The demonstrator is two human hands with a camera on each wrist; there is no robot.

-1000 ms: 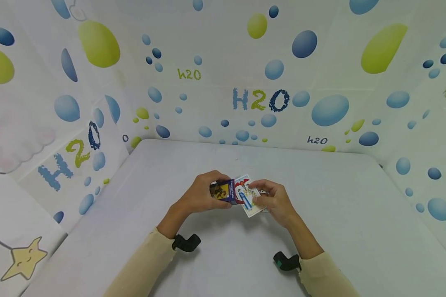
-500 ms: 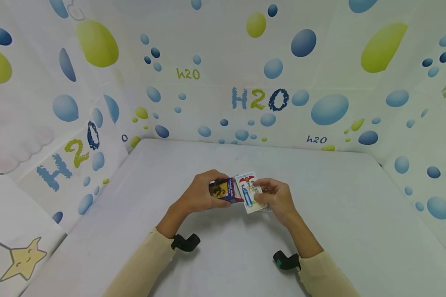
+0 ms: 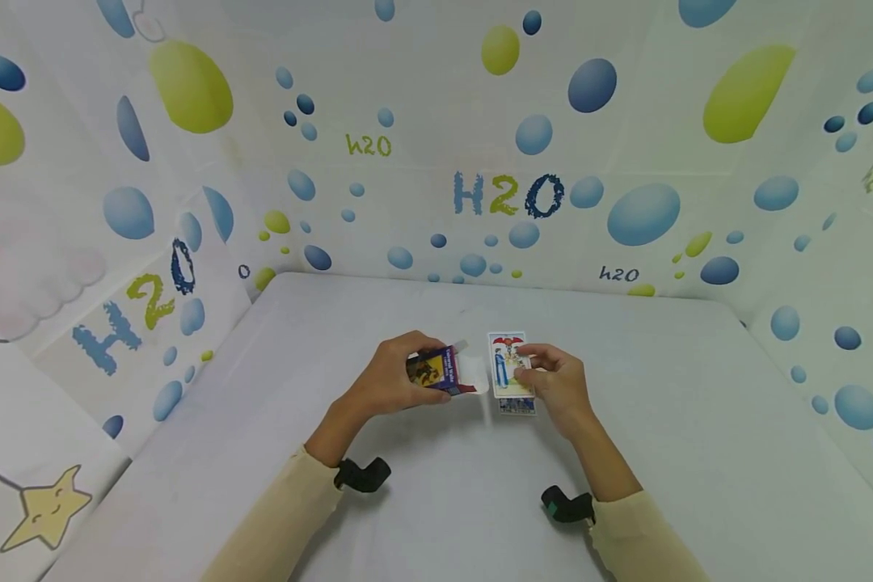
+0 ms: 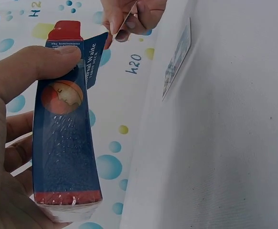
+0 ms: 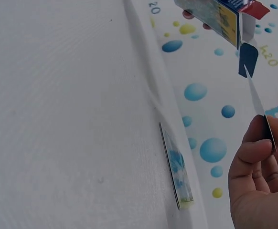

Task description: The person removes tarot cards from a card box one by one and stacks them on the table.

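My left hand (image 3: pixel 387 378) grips a dark blue and purple tarot card box (image 3: pixel 431 370), thumb on one side and fingers round the other. Red end flap and side flaps stand out at the box's right end; its side shows large in the left wrist view. Between thumb and fingers, my right hand (image 3: pixel 563 388) pinches a tarot card (image 3: pixel 502 368) with a white border and a red-winged figure, just right of the box and apart from it. Below lies another tarot card (image 3: pixel 517 407) on the table, its bottom edge reading "The Tower"; the held card covers most of it.
A white cloth covers the table (image 3: pixel 436 517) on all sides of the hands. White walls (image 3: pixel 422 89) with blue and green bubbles and "H2O" lettering rise at the back and sides. Black cameras (image 3: pixel 364 475) sit at both wrists.
My right hand has drawn the pinched card rightward, away from the box's flapped end, and turned it upright above the table card. The left hand with the box has barely moved.
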